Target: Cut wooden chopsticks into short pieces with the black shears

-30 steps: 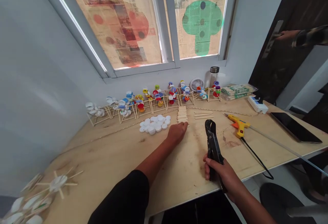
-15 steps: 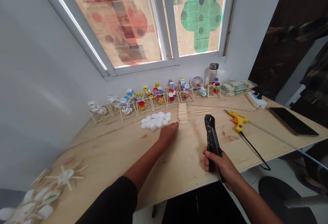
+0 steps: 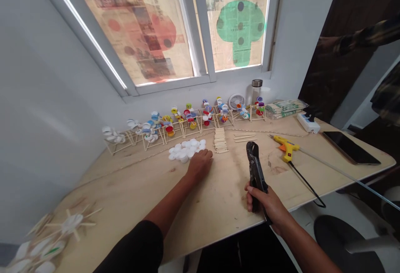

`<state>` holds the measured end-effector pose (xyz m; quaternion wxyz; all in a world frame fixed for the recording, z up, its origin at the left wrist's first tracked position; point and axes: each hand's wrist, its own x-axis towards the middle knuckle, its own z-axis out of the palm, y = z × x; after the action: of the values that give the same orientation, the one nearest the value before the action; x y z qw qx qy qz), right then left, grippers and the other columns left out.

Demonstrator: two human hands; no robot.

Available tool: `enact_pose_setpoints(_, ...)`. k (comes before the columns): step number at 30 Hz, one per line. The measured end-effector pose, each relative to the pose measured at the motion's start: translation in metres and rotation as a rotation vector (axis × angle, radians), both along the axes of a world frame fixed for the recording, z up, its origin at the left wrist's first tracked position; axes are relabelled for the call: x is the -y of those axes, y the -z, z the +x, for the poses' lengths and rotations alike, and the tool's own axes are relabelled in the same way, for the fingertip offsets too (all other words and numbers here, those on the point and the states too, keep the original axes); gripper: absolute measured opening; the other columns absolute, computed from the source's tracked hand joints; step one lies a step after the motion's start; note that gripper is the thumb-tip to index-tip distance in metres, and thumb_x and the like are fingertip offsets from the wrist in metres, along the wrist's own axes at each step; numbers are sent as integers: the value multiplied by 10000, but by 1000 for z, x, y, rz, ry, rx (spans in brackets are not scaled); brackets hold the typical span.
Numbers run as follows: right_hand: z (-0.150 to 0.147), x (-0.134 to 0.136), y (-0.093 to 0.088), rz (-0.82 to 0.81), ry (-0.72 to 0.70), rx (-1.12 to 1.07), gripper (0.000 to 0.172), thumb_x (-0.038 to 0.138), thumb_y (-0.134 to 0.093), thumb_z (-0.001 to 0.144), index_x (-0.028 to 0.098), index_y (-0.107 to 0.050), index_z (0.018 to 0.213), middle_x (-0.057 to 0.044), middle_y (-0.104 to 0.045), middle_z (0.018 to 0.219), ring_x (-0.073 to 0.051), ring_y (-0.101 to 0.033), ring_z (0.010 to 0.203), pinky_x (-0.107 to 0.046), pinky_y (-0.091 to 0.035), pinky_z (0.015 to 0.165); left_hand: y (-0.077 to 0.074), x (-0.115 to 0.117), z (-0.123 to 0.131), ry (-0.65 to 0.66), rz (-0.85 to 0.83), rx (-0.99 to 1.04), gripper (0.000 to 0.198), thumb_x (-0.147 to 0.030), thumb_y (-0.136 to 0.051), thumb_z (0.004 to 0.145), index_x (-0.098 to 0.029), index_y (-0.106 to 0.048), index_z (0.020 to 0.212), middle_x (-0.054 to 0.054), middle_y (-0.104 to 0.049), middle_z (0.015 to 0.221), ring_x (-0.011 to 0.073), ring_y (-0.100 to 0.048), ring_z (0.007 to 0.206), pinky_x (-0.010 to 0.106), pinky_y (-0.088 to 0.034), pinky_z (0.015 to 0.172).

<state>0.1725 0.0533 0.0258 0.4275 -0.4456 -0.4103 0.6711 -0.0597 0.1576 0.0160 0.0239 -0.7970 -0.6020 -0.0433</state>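
Note:
My left hand (image 3: 200, 165) rests palm down on the wooden table, its fingers loosely bent forward and a little apart. Its fingertips are close to a cluster of white bottle caps (image 3: 184, 149); I see nothing held in it, though the palm is hidden. Just right of those fingers lies a stack of short wooden sticks (image 3: 220, 140). Black pliers (image 3: 256, 169) stand upright in my right hand (image 3: 268, 202), which wraps round the handles near the table's front edge. Several longer sticks (image 3: 245, 137) lie beyond the pliers.
Small stick frames with colourful cap wheels (image 3: 190, 118) line the back. To the right are a yellow glue gun (image 3: 286, 147), a phone (image 3: 350, 147), a power strip (image 3: 308, 123) and bagged sticks (image 3: 286, 108). A stick-and-cap wheel (image 3: 72, 224) lies at left. Another person's sleeve (image 3: 371, 35) shows right.
My left hand has turned flatter and shifted slightly left, away from the stick stack and closer to the caps. My right hand still grips the pliers. The view has shifted slightly.

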Motion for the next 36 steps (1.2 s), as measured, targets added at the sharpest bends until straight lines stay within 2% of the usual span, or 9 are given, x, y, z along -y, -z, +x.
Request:
enact_pose_setpoints(7,0,2,-3,-46,-11,10,330,445,-606,711,141,-551,828,24,-545,563,-122,-509,500,-266,-379,544,1,-5,9,-116,17,70,133,-212,-422,833,-196,-504,936,77,-599,989,212,-531,934,314,-361,756)
enact_pose_setpoints(10,5,-4,-6,-61,5,72,357,435,-595,710,147,-552,917,31,-535,576,-132,-505,509,-267,-386,531,-1,-8,12,-197,28,106,164,-195,-403,844,-197,-492,982,69,-609,993,198,-540,939,297,-368,747)
enact_pose_setpoints(14,24,-30,-16,185,57,462,438,377,-579,713,186,-516,1102,25,-557,648,-174,-549,618,-288,-414,613,-5,-6,15,-263,52,140,187,-196,-398,853,-202,-485,1018,60,-617,986,186,-544,965,287,-369,766)
enact_pose_setpoints(16,36,-47,-20,319,65,681,481,356,-564,719,219,-477,1172,-21,-621,858,-216,-583,815,-319,-419,737,-5,-4,16,-274,66,149,196,-203,-404,852,-202,-486,1030,61,-615,1004,190,-537,988,293,-365,779)
enact_pose_setpoints(19,50,-65,-20,471,66,1030,569,344,-549,721,225,-411,1260,-75,-570,1146,-258,-539,1014,-349,-388,833,-3,-3,16,-270,81,150,217,-215,-414,848,-201,-486,1052,68,-606,1048,205,-518,1017,314,-360,790)
enact_pose_setpoints(24,56,-72,-11,562,-17,1481,561,358,-537,723,219,-433,1257,-93,-593,1075,-289,-552,983,-344,-389,737,-1,-6,15,-249,90,118,266,-226,-415,841,-195,-494,1093,88,-592,1086,240,-492,1030,361,-338,814)
enact_pose_setpoints(28,52,-70,-7,570,-32,1656,531,404,-536,736,226,-451,1229,-99,-598,1055,-307,-549,954,-356,-362,688,-1,-13,15,-246,83,60,259,-137,-382,821,-162,-565,1003,130,-595,1045,283,-480,1004,415,-316,810)
enact_pose_setpoints(31,50,-70,-7,575,-39,1703,515,402,-533,745,213,-455,1218,-108,-595,1059,-310,-532,961,-363,-348,693,-3,-18,15,-244,76,16,283,-84,-361,803,-152,-605,928,155,-592,1024,305,-462,997,440,-301,803)
enact_pose_setpoints(36,48,-71,-4,576,-41,1729,521,396,-543,739,213,-453,1219,-119,-579,1103,-319,-495,999,-389,-334,734,-7,-25,20,-236,67,-27,310,-92,-348,817,-156,-635,918,170,-587,1003,324,-424,1021,455,-286,803)
